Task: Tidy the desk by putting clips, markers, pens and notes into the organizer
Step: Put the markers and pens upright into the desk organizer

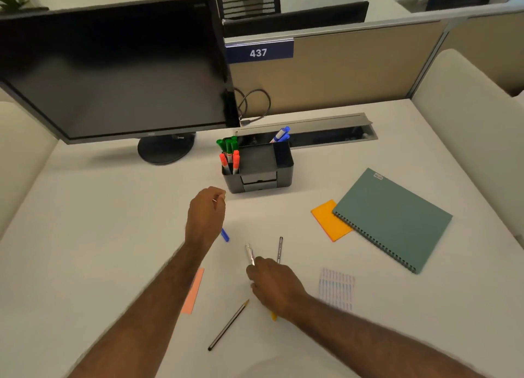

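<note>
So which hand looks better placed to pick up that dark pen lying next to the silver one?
The right hand, probably. Its fingertips already touch the silver pen, and the dark pen lies just beside it. The left hand is farther off, nearer the organizer, and seems to hold something small.

An organizer (257, 167) stands mid-worktop (113, 221), markers (229, 155) in its left compartment. Behind and left of it, a monitor (113, 71). Right of it, a notebook (394, 218) overlapping a notepad (326, 218). In front of it, loose pens (280, 250) and a pencil (228, 325).
</note>
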`<state>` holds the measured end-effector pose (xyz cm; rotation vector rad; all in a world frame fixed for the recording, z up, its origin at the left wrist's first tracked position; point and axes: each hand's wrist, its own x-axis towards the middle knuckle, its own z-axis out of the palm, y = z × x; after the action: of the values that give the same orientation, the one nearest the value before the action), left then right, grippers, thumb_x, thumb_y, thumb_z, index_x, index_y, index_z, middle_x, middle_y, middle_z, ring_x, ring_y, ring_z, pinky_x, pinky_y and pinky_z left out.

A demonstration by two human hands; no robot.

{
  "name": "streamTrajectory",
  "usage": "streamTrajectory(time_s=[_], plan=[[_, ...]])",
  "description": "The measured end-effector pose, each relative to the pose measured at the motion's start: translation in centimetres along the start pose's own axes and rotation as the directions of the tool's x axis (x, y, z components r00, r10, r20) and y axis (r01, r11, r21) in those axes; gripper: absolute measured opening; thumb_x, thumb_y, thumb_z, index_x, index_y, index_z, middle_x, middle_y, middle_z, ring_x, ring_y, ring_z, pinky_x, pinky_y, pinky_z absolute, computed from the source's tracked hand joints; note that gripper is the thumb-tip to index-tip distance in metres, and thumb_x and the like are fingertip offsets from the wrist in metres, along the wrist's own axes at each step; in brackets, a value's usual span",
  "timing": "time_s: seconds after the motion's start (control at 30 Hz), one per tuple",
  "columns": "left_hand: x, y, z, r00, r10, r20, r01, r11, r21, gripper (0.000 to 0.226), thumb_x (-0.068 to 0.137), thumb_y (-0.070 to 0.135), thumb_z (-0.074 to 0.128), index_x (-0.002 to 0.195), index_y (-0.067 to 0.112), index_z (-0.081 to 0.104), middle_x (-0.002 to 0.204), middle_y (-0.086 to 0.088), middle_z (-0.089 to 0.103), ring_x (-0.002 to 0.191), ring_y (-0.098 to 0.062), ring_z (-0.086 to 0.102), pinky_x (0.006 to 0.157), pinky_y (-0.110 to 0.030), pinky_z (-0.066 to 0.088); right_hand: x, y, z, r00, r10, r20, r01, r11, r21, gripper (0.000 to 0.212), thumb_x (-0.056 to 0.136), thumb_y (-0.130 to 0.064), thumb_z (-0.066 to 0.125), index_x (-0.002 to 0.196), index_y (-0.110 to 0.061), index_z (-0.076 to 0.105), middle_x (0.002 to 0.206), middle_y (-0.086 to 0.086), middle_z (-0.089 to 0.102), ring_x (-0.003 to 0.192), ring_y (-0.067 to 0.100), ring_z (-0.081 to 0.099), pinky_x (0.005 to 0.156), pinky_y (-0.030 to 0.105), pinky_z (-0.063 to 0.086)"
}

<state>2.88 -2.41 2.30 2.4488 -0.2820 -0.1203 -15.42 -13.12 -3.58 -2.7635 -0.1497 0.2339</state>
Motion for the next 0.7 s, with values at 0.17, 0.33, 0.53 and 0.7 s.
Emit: streamTrajectory(time_s=[0.17, 0.33, 0.53, 0.7], plan=[[-2.0, -2.2, 0.9, 0.997, -0.044, 0.060, 0.046, 0.999, -0.025, 0.033, 0.104, 0.023, 0.044, 0.129, 0.007, 0.059, 0.128, -0.009, 0.064, 0.111, -0.022, 0.061, 0.103, -0.034, 0.047, 0.2, 0.5, -0.7, 1.000, 0.011, -0.005, -0.011, 0.997, -0.073, 0.030, 0.086, -0.005, 0.054, 0.116, -0.011, 0.050, 0.103, 0.012, 0.050, 0.088, 0.032, 0.054, 0.058, 0.038, 0.035], [-4.0, -3.3, 2.1, 0.993, 0.087, 0.079, -0.082, 0.994, -0.068, 0.020, 0.100, 0.017, 0.050, 0.110, 0.016, 0.067, 0.109, -0.001, 0.071, 0.094, -0.013, 0.064, 0.090, -0.031, 0.053, -0.3, 0.6, -1.4, 0.970, -0.238, 0.051, 0.244, 0.953, -0.178, 0.029, 0.083, -0.003, 0.062, 0.109, -0.011, 0.051, 0.101, 0.016, 0.050, 0.083, 0.033, 0.052, 0.051, 0.039, 0.037], [-5.0, -3.4, 3.1, 0.982, 0.131, 0.138, -0.124, 0.991, -0.053, 0.018, 0.099, 0.017, 0.053, 0.108, 0.018, 0.068, 0.108, 0.004, 0.071, 0.093, -0.009, 0.063, 0.086, -0.024, 0.051, -0.2, 1.0, -1.8, 0.921, -0.368, 0.125, 0.388, 0.884, -0.261, 0.015, 0.088, -0.012, 0.064, 0.100, -0.011, 0.057, 0.096, 0.013, 0.054, 0.077, 0.028, 0.055, 0.051, 0.036, 0.040], [-5.1, -2.8, 2.7, 0.973, 0.140, 0.183, -0.130, 0.989, -0.065, 0.015, 0.099, 0.019, 0.055, 0.106, 0.022, 0.068, 0.104, 0.007, 0.070, 0.086, -0.005, 0.062, 0.076, -0.013, 0.046, 0.2, 2.2, -2.3, 0.891, -0.450, 0.061, 0.447, 0.844, -0.295, 0.016, 0.086, -0.014, 0.067, 0.098, -0.017, 0.057, 0.089, 0.004, 0.052, 0.071, 0.021, 0.052, 0.049, 0.031, 0.033]])
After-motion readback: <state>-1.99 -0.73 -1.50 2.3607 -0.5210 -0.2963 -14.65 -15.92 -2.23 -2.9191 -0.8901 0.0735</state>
